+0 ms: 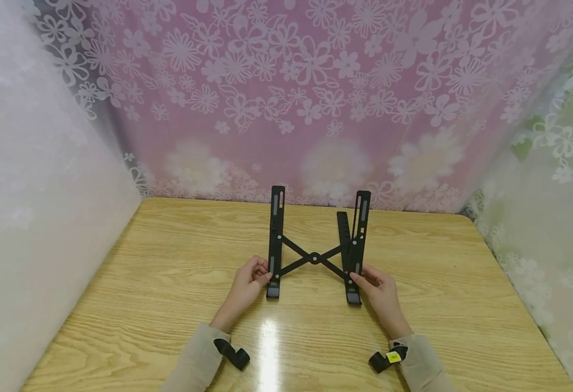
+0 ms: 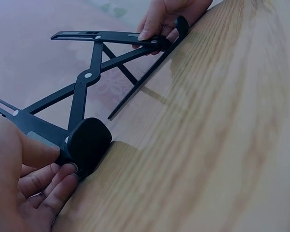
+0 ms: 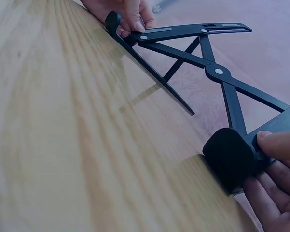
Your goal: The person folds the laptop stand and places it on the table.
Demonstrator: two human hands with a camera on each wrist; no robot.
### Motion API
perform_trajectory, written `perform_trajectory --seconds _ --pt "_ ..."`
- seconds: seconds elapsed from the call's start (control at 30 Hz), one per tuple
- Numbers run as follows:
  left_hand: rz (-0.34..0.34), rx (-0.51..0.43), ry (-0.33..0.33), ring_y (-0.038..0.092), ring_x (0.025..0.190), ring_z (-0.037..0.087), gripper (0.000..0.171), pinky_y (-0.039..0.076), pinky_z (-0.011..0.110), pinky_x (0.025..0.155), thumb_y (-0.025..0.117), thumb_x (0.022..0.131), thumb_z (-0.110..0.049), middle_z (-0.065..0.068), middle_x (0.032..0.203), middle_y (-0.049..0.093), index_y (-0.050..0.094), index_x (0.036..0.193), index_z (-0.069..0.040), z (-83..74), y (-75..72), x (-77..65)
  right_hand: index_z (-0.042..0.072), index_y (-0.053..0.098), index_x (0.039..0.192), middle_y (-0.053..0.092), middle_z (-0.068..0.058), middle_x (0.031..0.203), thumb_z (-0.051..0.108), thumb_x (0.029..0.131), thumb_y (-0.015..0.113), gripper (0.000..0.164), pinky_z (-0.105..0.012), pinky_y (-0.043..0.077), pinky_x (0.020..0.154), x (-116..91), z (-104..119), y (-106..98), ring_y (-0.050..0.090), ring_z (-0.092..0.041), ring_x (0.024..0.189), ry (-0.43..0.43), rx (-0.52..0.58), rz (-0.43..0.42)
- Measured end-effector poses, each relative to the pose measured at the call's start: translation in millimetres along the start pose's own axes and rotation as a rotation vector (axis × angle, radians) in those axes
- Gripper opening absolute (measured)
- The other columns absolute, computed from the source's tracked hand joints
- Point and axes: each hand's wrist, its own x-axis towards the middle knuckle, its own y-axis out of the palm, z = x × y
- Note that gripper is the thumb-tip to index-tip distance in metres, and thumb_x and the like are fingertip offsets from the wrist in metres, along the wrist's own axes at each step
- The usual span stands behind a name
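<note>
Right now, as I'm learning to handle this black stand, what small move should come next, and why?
Probably ease the left grip and right grip off the black stand together: its crossed braces are spread and its lower legs appear to rest on the table, so it may stand unaided.

Long beige sleeves [image 1: 194, 355]; black wrist cameras [image 1: 239, 358], one each side; yellow label [image 1: 393, 357] on right one

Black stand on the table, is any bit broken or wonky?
Nothing looks odd: the black stand shows no breaks, its crossed bars join in the middle, and the left hand and right hand hold a side each.
</note>
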Motion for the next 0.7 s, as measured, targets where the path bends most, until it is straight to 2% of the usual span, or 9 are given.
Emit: perform_trajectory --seconds 0.23,0.4,0.53,0.63,0.7 --pt "0.016 -0.004 0.021 0.055 0.076 0.018 0.012 0.044 0.021 0.063 0.064 0.092 0.004 0.01 0.086 0.063 0.061 0.103 0.002 0.1 0.5 -0.9 -0.003 0.071 0.112 0.072 -0.003 0.098 0.013 0.091 0.073 0.026 -0.019 0.054 0.076 -1.3 1.3 1.6 0.068 -0.007 0.085 0.017 0.039 -0.069" --pt "0.057 -0.021 0.037 0.058 0.078 0.026 0.012 0.047 0.021 0.064 0.06 0.095 0.003 0.02 0.09 0.064 0.059 0.106 0.008 -21.8 -5.2 -6.9 -0.006 0.067 0.118 0.071 0.003 0.097 0.011 0.094 0.07 0.029 -0.019 0.055 0.074 -2.7 1.1 0.8 0.068 -0.005 0.084 0.007 0.086 -0.088" --pt "0.052 -0.067 0.059 0.061 0.079 0.039 0.012 0.056 0.032 0.067 0.057 0.096 0.004 0.026 0.091 0.063 0.058 0.106 0.011 -35.7 -8.6 -10.7 -0.005 0.064 0.123 0.07 0.006 0.104 0.014 0.096 0.067 0.034 -0.018 0.054 0.077 -1.7 1.7 -0.4 0.067 -0.004 0.091 0.001 0.109 -0.113" --pt "0.021 -0.086 0.049 0.061 0.077 0.044 0.011 0.058 0.043 0.068 0.055 0.096 0.005 0.028 0.089 0.062 0.058 0.104 0.011 -37.4 -9.0 -8.7 -0.002 0.064 0.125 0.07 0.003 0.11 0.019 0.098 0.065 0.035 -0.018 0.053 0.081 1.5 3.3 -2.8 0.066 -0.006 0.094 -0.004 0.12 -0.131" --pt "0.0 -0.085 0.028 0.063 0.075 0.039 0.009 0.058 0.041 0.067 0.055 0.097 0.003 0.024 0.087 0.062 0.059 0.103 0.008 -28.2 -8.8 -3.1 0.002 0.064 0.127 0.069 -0.003 0.113 0.024 0.099 0.063 0.036 -0.022 0.054 0.082 4.4 6.1 -5.7 0.066 -0.01 0.095 0.006 0.127 -0.124"
